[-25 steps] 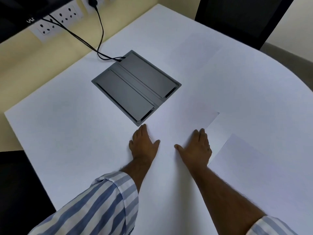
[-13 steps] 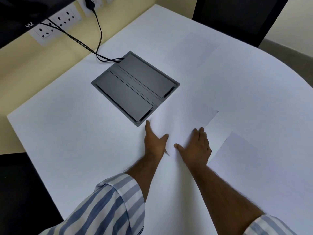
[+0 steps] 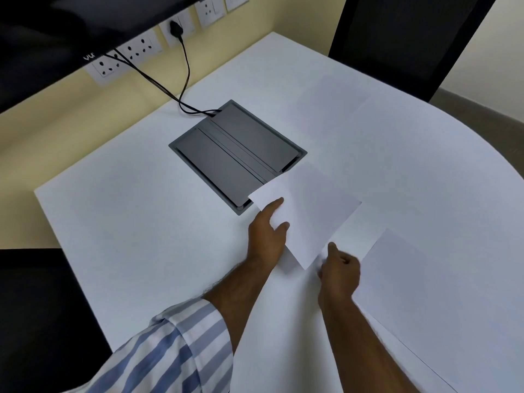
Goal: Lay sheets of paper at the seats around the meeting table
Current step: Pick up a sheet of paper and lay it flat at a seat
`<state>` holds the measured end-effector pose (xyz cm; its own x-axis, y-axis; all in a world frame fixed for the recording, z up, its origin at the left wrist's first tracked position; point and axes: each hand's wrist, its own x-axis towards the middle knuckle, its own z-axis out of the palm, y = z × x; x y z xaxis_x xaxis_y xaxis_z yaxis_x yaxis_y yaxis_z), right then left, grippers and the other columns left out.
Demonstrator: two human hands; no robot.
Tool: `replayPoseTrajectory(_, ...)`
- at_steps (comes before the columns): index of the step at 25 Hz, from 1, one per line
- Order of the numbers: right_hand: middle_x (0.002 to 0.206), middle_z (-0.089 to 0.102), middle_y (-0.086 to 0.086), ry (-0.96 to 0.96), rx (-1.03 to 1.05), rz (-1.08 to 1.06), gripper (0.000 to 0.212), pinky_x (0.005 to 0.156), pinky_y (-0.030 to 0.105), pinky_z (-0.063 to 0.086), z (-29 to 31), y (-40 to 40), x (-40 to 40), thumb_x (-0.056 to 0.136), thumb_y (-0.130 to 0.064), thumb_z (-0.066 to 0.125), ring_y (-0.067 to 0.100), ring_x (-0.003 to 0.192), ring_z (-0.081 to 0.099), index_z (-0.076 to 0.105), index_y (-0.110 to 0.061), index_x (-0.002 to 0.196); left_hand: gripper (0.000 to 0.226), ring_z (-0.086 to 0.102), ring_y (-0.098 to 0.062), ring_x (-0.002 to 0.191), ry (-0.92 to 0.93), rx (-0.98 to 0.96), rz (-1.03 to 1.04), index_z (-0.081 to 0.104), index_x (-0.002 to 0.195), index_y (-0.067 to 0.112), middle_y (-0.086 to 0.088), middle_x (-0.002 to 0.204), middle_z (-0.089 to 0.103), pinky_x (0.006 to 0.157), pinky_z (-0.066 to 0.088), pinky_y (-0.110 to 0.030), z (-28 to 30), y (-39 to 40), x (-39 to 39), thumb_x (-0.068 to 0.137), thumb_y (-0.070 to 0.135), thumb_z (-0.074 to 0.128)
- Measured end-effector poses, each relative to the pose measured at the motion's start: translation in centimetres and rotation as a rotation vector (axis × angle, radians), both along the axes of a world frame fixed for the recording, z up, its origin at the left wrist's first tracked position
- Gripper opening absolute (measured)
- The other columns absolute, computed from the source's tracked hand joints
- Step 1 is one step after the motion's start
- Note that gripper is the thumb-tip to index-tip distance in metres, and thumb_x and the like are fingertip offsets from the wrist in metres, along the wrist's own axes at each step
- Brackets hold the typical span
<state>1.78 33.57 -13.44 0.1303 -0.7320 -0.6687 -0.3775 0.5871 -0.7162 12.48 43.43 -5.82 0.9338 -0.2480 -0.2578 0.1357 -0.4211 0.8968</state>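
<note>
A sheet of paper (image 3: 312, 211) sits at the centre of the frame, lifted off the white table (image 3: 127, 222), its upper left corner overlapping the near corner of the grey cable box (image 3: 235, 154). The left hand (image 3: 268, 236) pinches its left edge, thumb on top and fingers beneath. The right hand (image 3: 340, 268), fingers curled, grips the edge of the paper stack (image 3: 354, 236) lying under it. Another sheet (image 3: 425, 293) lies flat at the lower right, and one more (image 3: 329, 100) at the upper right before a black chair (image 3: 397, 38). Black cables (image 3: 170, 86) run from the box to the wall sockets (image 3: 136, 52) at the upper left.
</note>
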Motion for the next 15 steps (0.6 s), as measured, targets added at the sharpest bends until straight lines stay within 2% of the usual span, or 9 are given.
replayPoseTrajectory(1, 0.089, 0.073, 0.004, -0.128, 0.223, -0.060, 0.047, 0.076, 0.040, 0.058, 0.7, 0.3, 0.1, 0.081, -0.057, 0.076, 0.027, 0.076, 0.069, 0.069, -0.014, 0.098, 0.057, 0.058, -0.012, 0.135, 0.007, -0.028, -0.005, 0.063, 0.143, 0.023, 0.007, 0.147, 0.061, 0.115, 0.046, -0.029, 0.4, 0.3, -0.1, 0.093, -0.001, 0.073)
replayPoseTrajectory(2, 0.094, 0.076, 0.004, -0.293, 0.428, -0.087, 0.051, 0.081, 0.040, 0.058, 1.7, 0.4, 0.3, 0.084, -0.058, 0.076, 0.024, 0.080, 0.071, 0.072, -0.011, 0.103, 0.057, 0.059, -0.012, 0.133, 0.012, -0.051, -0.016, 0.063, 0.143, 0.025, 0.009, 0.146, 0.062, 0.114, 0.049, -0.032, 0.9, 0.7, -0.2, 0.093, 0.000, 0.073)
replayPoseTrajectory(4, 0.114, 0.079, 0.007, -0.562, 0.615, -0.075, 0.046, 0.098, 0.046, 0.057, 3.6, 0.3, 0.9, 0.094, -0.051, 0.071, 0.028, 0.104, 0.076, 0.072, -0.012, 0.120, 0.058, 0.061, -0.012, 0.129, 0.010, -0.086, -0.042, 0.063, 0.141, 0.029, 0.011, 0.142, 0.063, 0.112, 0.052, -0.036, 1.9, 1.9, -0.3, 0.092, 0.001, 0.074)
replayPoseTrajectory(6, 0.122, 0.077, 0.012, -0.639, 0.583, -0.011, 0.037, 0.103, 0.052, 0.056, 4.9, 0.2, 1.7, 0.099, -0.034, 0.070, 0.032, 0.113, 0.074, 0.068, -0.013, 0.129, 0.060, 0.063, -0.010, 0.126, 0.007, -0.117, -0.043, 0.065, 0.139, 0.031, 0.013, 0.139, 0.064, 0.110, 0.054, -0.037, 2.8, 4.0, -0.3, 0.090, -0.001, 0.075)
replayPoseTrajectory(9, 0.125, 0.076, 0.012, -0.647, 0.521, 0.001, 0.036, 0.095, 0.050, 0.060, 7.0, 0.2, 3.4, 0.094, -0.009, 0.073, 0.030, 0.111, 0.074, 0.067, -0.011, 0.129, 0.061, 0.063, -0.007, 0.127, -0.027, -0.131, -0.010, 0.068, 0.135, 0.033, 0.018, 0.137, 0.065, 0.110, 0.054, -0.038, 4.2, 7.9, 0.1, 0.088, -0.004, 0.076)
replayPoseTrajectory(12, 0.121, 0.077, 0.010, -0.701, 0.459, 0.048, 0.029, 0.094, 0.047, 0.061, 9.0, 1.0, 4.8, 0.093, -0.001, 0.070, 0.026, 0.105, 0.077, 0.071, -0.012, 0.120, 0.061, 0.066, -0.011, 0.125, -0.045, -0.161, 0.060, 0.070, 0.132, 0.033, 0.013, 0.138, 0.067, 0.110, 0.054, -0.042, 5.4, 12.2, 0.8, 0.086, -0.006, 0.077)
replayPoseTrajectory(15, 0.119, 0.079, 0.004, -0.719, 0.399, 0.176, 0.025, 0.089, 0.044, 0.061, 10.7, 3.8, 6.1, 0.097, -0.004, 0.067, 0.023, 0.107, 0.076, 0.070, -0.016, 0.118, 0.057, 0.069, -0.013, 0.122, -0.044, -0.209, 0.157, 0.073, 0.127, 0.033, 0.010, 0.135, 0.070, 0.107, 0.056, -0.046, 6.1, 17.5, 1.5, 0.086, -0.006, 0.077)
